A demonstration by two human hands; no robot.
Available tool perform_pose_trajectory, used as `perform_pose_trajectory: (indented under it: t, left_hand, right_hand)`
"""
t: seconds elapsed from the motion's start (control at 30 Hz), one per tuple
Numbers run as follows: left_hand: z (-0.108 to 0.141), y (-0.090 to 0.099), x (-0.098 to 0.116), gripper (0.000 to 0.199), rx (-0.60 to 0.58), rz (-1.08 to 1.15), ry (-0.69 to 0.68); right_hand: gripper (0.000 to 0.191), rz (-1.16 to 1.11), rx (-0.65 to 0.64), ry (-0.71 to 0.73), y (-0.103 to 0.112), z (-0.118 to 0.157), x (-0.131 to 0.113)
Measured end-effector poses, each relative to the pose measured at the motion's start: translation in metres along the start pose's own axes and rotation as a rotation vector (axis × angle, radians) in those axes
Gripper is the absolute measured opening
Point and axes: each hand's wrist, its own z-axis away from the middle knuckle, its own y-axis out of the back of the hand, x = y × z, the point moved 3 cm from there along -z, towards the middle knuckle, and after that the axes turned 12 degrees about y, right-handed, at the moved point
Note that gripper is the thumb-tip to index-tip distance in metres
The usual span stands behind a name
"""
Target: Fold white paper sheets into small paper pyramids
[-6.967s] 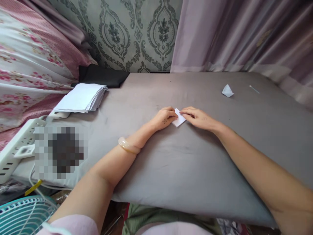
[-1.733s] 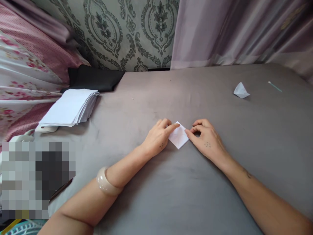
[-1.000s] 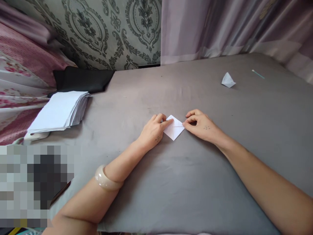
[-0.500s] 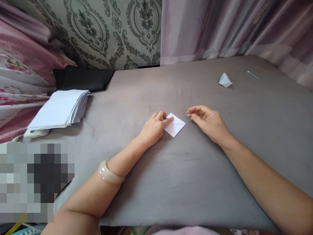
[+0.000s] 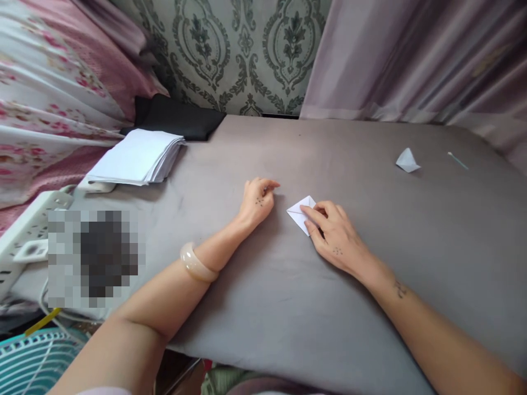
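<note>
A small white paper [image 5: 299, 217], folded to a diamond with creases across it, lies in front of me on the grey cloth. My right hand [image 5: 338, 237] grips its right side, index finger on top and thumb at the lower edge; the other fingertips are partly hidden. To the left, apart from the paper, is my left hand [image 5: 257, 203]. Its fingers are loosely curled, the index stretched out, and it holds nothing. Farther off at the right stands another folded white paper piece [image 5: 408, 161] with a raised point.
A stack of white paper [image 5: 134, 157] lies at the back left before a black folded item [image 5: 181, 118]. Beyond it, a cotton swab [image 5: 458, 160] rests at the far right. A power strip [image 5: 31, 236] and a teal fan grille [image 5: 39, 362] are at the left edge.
My left hand has let go of the folded paper and drawn back left. My right hand has come in and taken its right side. The camera view has turned left.
</note>
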Motion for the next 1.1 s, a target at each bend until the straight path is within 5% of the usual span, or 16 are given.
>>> perform_pose_trajectory:
  t: [0.17, 0.63, 0.77, 0.97, 1.1]
  left_hand:
    - [-0.003, 0.006, -0.009, 0.034, 0.018, 0.057, 0.113]
    - [-0.002, 0.003, -0.008, 0.033, -0.014, 0.033, 0.078]
    - [0.006, 0.000, 0.003, 0.031, -0.054, 0.049, -0.105]
    - [0.024, -0.013, 0.016, 0.034, -0.330, -0.059, -0.545]
    - [0.028, -0.015, 0.017, 0.036, -0.364, -0.246, -0.644]
  right_hand:
    - [0.046, 0.145, -0.079, 0.034, -0.001, -0.003, -0.011]
    - [0.049, 0.314, -0.201, 0.090, 0.005, -0.017, -0.027]
    - [0.047, 0.304, -0.199, 0.104, 0.008, -0.020, -0.027]
    - [0.045, 0.176, -0.206, 0.087, 0.012, -0.014, -0.012]
    - [0.041, -0.036, -0.128, 0.091, 0.015, -0.006, 0.000]
